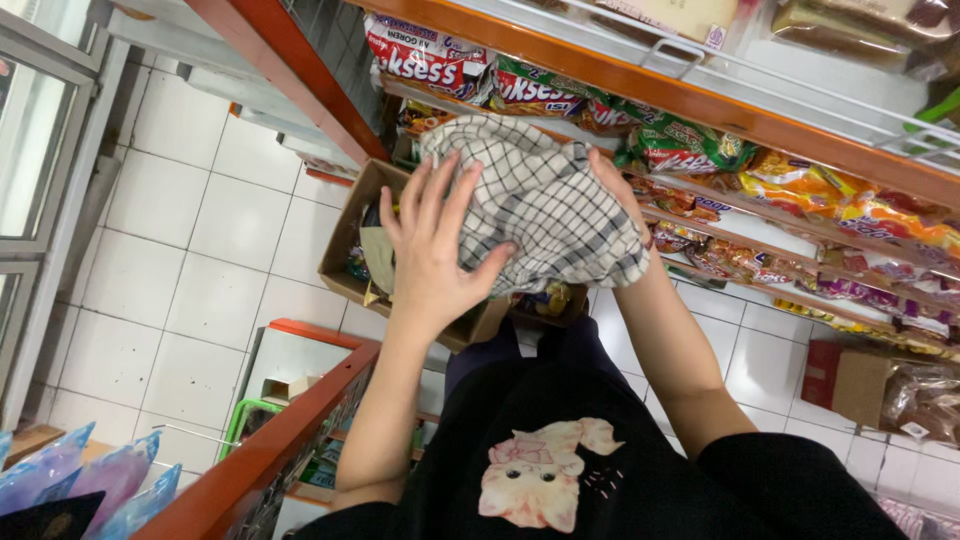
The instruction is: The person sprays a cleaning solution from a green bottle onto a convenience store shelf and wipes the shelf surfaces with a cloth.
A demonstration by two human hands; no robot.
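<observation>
Here, in the head view, the person holds a white cotton cloth with a thin black check [545, 205] bunched between both hands, in front of the orange metal shelf rack [700, 105]. The left hand [430, 250] lies spread against the cloth's near side, fingers open and thumb pressed into the folds; the right hand [612, 185] is mostly hidden behind the cloth, so its grip cannot be told. Held only by flat pressure on that side, the loose lower folds could slip and drop into the open brown cardboard box [350, 240] below. The hanging edge could also catch the bright snack packets [690, 145] along the shelf's front edge and drag one off. On the white tiled floor [200, 250], the box stands close to the person's legs, crowding the footing.
</observation>
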